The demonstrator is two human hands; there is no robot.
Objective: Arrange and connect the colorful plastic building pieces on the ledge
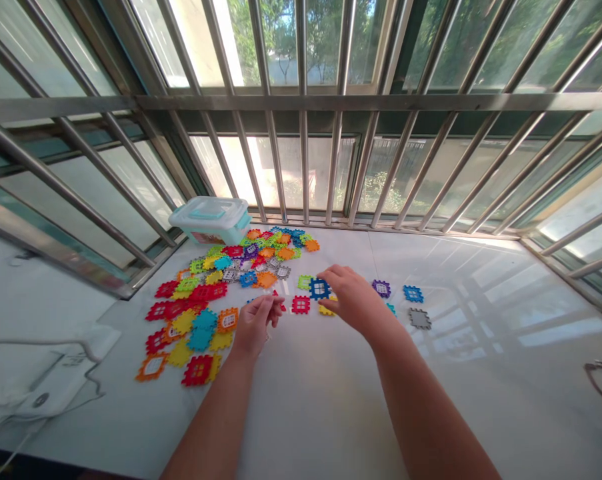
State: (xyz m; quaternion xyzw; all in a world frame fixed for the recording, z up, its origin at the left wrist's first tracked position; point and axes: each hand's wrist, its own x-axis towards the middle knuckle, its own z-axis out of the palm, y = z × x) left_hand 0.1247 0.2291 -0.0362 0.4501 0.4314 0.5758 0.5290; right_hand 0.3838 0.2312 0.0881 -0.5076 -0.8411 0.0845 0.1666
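My right hand [353, 300] reaches over the table with thumb and fingers around a blue notched window tile [319, 289], gripping its right side. The blue tile looks larger than its neighbours and partly covers a yellow tile [327, 309]. A lime-green tile [305, 283] and a red window tile [301, 305] lie to its left. My left hand [257, 322] is closed in a pinch left of the red tile. Bits of a red piece [283, 307] show at its fingertips; whether it is held cannot be made out.
Many coloured interlocking tiles [208, 293] lie heaped at left. Behind them stands a lidded plastic box [213, 220]. Purple [381, 289], blue [413, 293] and grey [419, 319] tiles lie at right. Metal bars [301, 102] border the table; a white power strip [55, 383] lies at left.
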